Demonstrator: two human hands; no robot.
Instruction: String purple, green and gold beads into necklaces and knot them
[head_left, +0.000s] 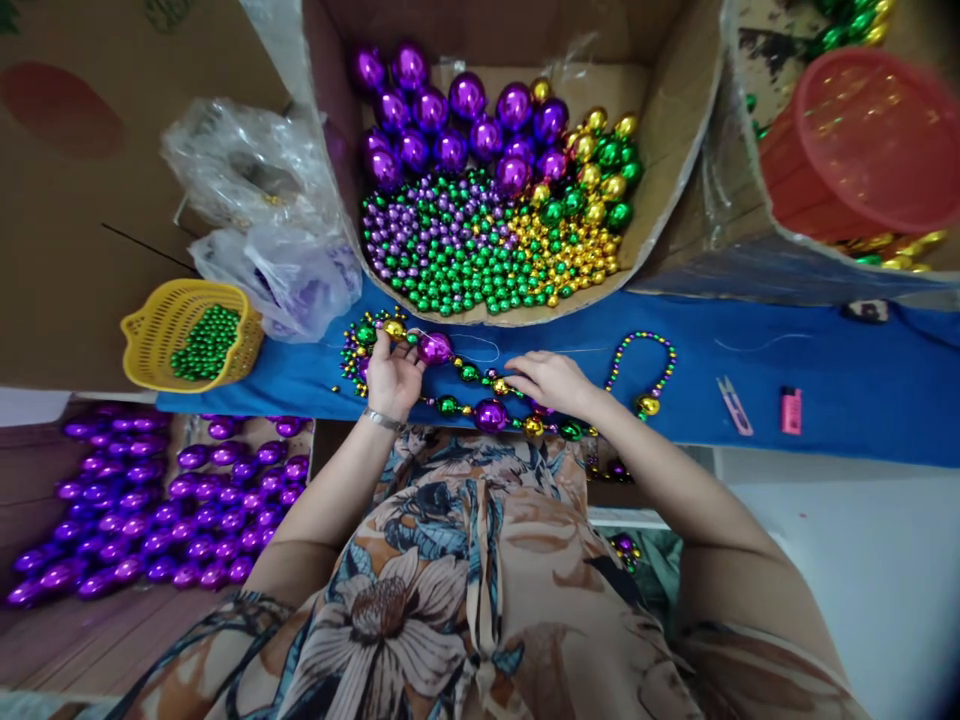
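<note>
A strand of purple, green and gold beads (491, 415) lies in a doubled row along the blue cloth, close to my body. My left hand (397, 378) is turned palm up at its left part, fingers curled by a large purple bead (435, 348) and thumb near a gold bead (394, 329). The fingertips of my right hand (556, 380) are bent down onto the strand beside a smaller gold bead (500, 385). Thin white thread (480, 340) loops above the strand between the hands. Small mixed beads (352, 350) cluster left of my left hand.
A cardboard box (675, 190) of loose beads stands ahead. To the left are a yellow basket (142, 340) with green beads and plastic bags (292, 280). Rightward lie a beaded loop (666, 370), thread snips (735, 408) and a pink lighter (790, 411). A red tub (787, 150) sits back right.
</note>
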